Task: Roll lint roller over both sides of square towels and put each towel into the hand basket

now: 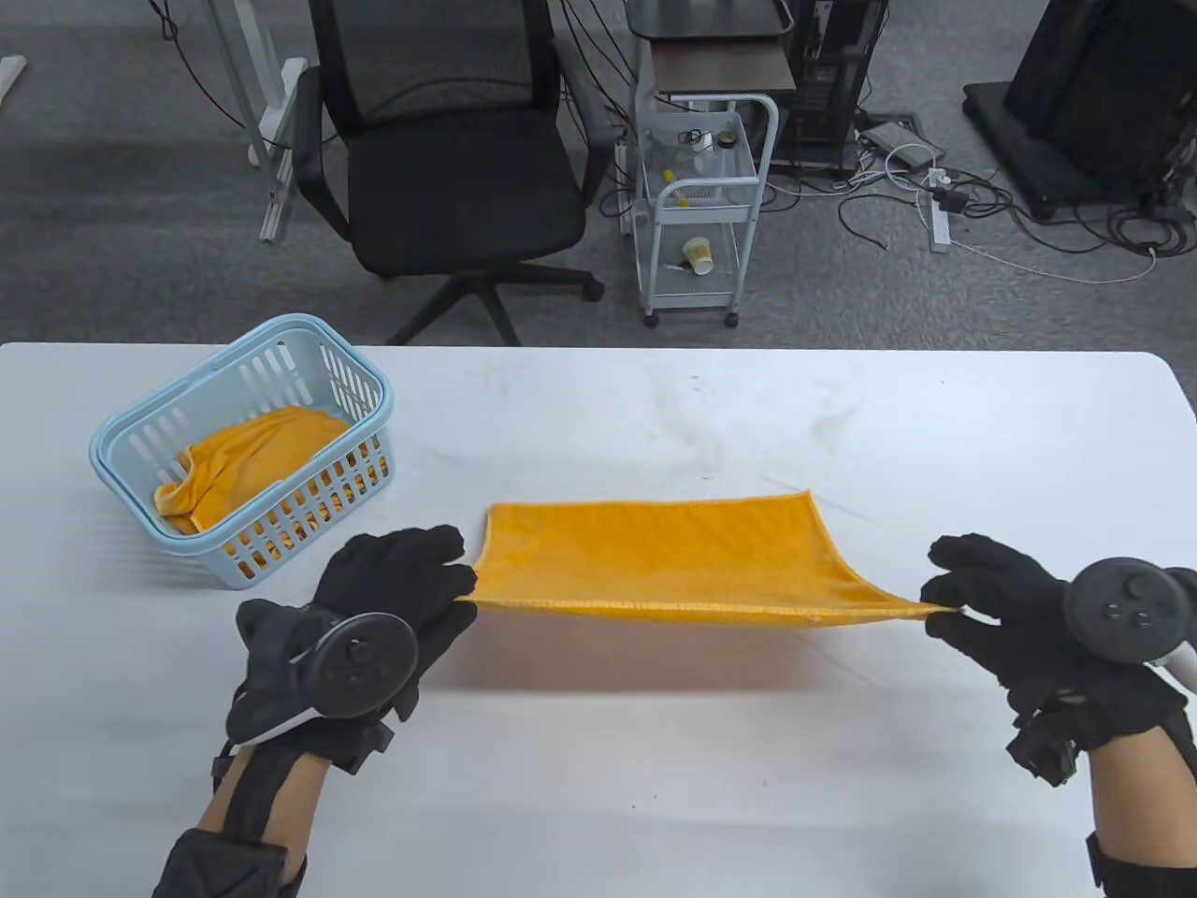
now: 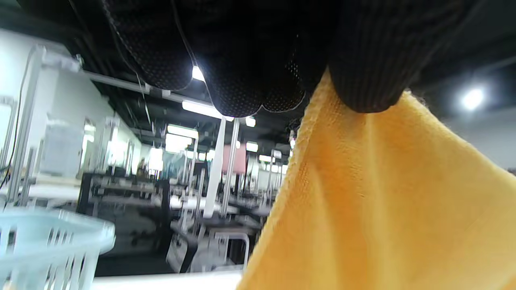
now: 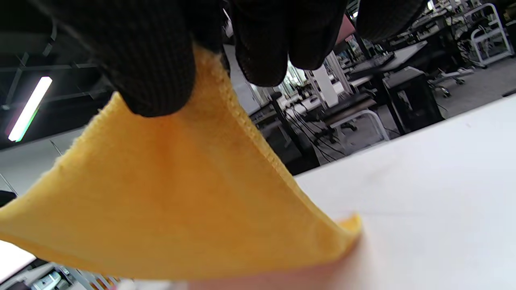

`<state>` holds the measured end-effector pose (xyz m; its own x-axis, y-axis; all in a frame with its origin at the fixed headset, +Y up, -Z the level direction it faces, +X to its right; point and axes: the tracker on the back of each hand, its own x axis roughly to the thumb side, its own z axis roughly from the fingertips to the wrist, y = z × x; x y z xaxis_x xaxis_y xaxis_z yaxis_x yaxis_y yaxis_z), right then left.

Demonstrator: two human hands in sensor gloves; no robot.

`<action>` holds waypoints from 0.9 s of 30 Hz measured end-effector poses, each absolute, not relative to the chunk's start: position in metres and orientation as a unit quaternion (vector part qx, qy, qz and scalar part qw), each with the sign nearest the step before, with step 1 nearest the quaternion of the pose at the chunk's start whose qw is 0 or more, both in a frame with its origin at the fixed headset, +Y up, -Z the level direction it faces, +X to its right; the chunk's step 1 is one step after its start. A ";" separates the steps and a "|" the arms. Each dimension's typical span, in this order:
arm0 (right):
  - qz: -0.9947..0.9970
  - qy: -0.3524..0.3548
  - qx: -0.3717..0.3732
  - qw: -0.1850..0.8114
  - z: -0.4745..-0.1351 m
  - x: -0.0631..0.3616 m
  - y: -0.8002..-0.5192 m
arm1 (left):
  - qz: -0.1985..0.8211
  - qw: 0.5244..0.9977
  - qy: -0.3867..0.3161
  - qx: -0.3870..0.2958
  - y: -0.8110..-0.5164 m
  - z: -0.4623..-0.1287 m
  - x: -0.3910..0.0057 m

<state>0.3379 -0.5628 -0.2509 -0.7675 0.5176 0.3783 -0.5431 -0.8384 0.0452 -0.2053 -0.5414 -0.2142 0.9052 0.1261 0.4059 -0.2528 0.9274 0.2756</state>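
An orange square towel [image 1: 655,557] is stretched between both hands above the white table [image 1: 748,421], its near edge lifted and its far edge low by the tabletop. My left hand [image 1: 454,585] pinches the near left corner; the left wrist view shows the towel [image 2: 383,201] hanging from my fingertips [image 2: 363,92]. My right hand [image 1: 944,599] pinches the near right corner, with the towel [image 3: 181,209] under the thumb in the right wrist view. The light blue hand basket [image 1: 243,449] stands at the left with another orange towel [image 1: 248,458] inside. No lint roller is in view.
Beyond the table's far edge stand a black office chair [image 1: 439,159] and a white wire trolley [image 1: 701,206], with cables on the floor. The basket's rim [image 2: 48,233] shows at the lower left of the left wrist view.
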 end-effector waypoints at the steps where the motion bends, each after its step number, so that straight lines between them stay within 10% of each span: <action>1: 0.934 -0.041 0.200 0.294 -0.246 0.339 -0.545 | 0.106 0.958 -0.191 0.184 -0.524 -0.208 -0.209; 9: 0.896 -0.085 0.245 0.360 -0.218 0.342 -0.442 | 0.138 0.941 -0.173 0.254 -0.439 -0.177 -0.231; 13: 0.897 -0.066 0.220 0.377 -0.237 0.344 -0.436 | 0.150 0.950 -0.165 0.219 -0.439 -0.196 -0.230; 17: 0.907 -0.011 0.169 0.385 -0.277 0.346 -0.477 | 0.144 0.966 -0.150 0.153 -0.477 -0.238 -0.220; 27: 0.892 0.128 -0.018 0.434 -0.374 0.341 -0.690 | 0.064 0.996 -0.057 -0.026 -0.660 -0.353 -0.175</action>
